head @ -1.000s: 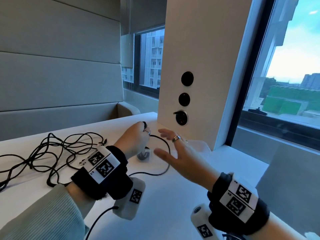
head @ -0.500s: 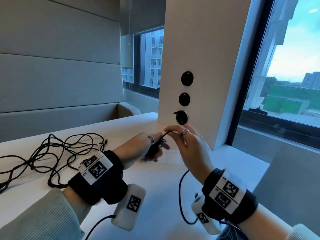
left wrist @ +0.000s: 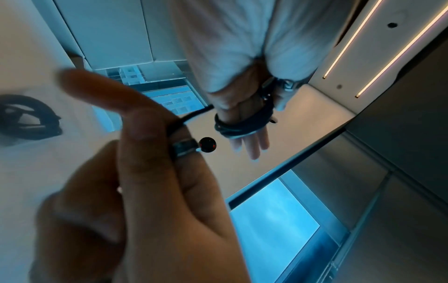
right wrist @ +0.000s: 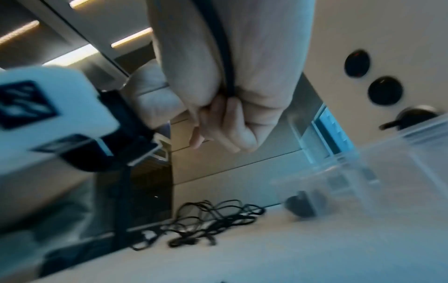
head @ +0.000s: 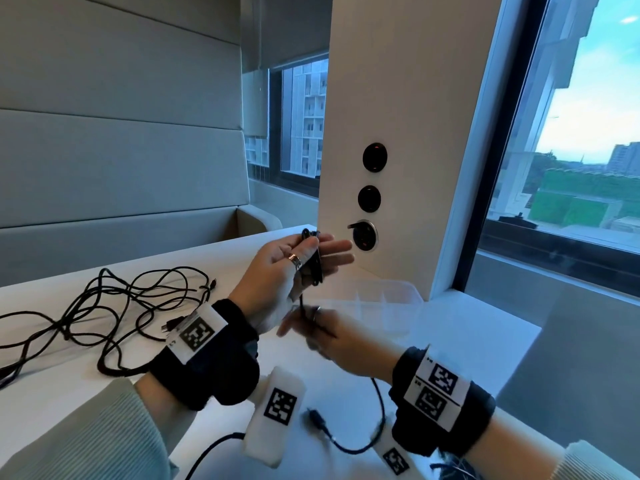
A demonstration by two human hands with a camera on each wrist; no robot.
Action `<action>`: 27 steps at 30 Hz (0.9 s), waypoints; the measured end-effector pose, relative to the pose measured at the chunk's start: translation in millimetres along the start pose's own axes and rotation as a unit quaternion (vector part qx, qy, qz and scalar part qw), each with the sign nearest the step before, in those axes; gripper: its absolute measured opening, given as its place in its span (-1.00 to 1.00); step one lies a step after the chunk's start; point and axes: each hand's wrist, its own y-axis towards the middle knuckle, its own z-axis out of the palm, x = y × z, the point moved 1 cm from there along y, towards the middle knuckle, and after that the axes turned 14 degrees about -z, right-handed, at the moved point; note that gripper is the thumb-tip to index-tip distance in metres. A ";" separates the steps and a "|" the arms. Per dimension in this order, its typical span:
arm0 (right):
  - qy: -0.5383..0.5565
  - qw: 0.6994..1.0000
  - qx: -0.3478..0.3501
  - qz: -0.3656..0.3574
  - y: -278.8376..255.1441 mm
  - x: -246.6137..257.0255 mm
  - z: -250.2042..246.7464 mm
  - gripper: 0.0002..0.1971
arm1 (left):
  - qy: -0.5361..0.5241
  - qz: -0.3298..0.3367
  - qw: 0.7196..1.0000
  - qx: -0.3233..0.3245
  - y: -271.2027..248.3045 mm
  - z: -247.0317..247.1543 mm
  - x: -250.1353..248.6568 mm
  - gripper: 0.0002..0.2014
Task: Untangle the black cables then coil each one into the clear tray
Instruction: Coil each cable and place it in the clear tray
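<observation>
Readable text: none, not a word, brand or number comes clear in any view.
Left wrist band (head: 197, 336): black-and-white square code marker on a white patch, tiny marks beside it too small to read.
Left white camera block (head: 277, 407): one square code marker, no letters.
Right wrist band (head: 437, 389): two square code markers, small blurred marks at the edge.
Right white camera block (head: 394, 460): one square code marker, partly seen.

white table (head: 433, 344), pillar (head: 398, 98) with round sockets (head: 369, 198), window (head: 571, 133)
</observation>
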 end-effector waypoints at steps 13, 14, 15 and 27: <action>-0.320 0.908 -0.262 -0.070 -14.2 7.6 -58.3 -0.69 | 0.475 0.032 0.879 -0.041 -14.0 -23.9 -2.9 -0.74; -0.335 0.897 -0.278 -0.078 -12.4 8.4 -62.1 -0.68 | 0.474 0.025 0.880 -0.016 -15.6 -23.1 -2.4 -0.71; -0.346 0.887 -0.293 -0.085 -10.4 11.0 -65.4 -0.68 | 0.470 0.014 0.883 0.008 -16.3 -22.2 -1.6 -0.70; -0.140 0.982 -0.111 -0.060 6.1 4.1 -30.1 -0.74 | 0.028 0.036 0.997 0.065 -12.8 -2.5 -8.0 -0.79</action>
